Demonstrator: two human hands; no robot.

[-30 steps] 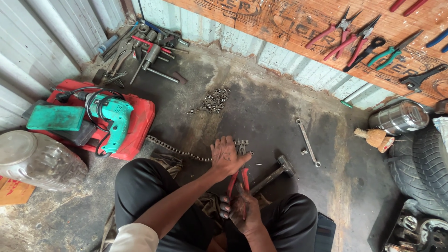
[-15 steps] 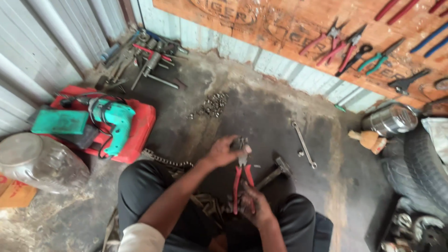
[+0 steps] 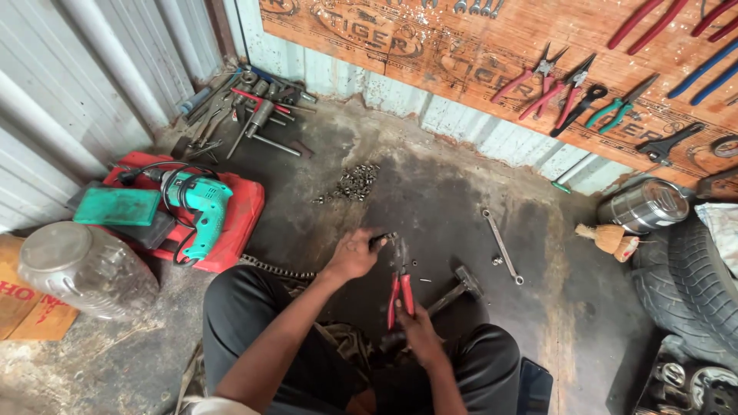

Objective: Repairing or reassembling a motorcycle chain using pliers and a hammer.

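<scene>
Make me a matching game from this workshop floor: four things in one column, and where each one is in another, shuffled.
Things:
1. red-handled pliers
2. teal power drill
3. long spanner
4. clear plastic jar

Places:
A. flat on the bare floor, right of the hands
B. by the corrugated wall, next to cardboard
C. gripped in the right hand
D. on the red case

Pairs: 1-C, 2-D, 3-A, 4-B

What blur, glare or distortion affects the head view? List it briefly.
Head view: even soft light, no harsh glare; faint sheen on the steel canister. Wide-angle lens bends the wall panels at the frame edges. Left hand and right hand with the red pliers are slightly soft; the teal drill is sharp.
</scene>
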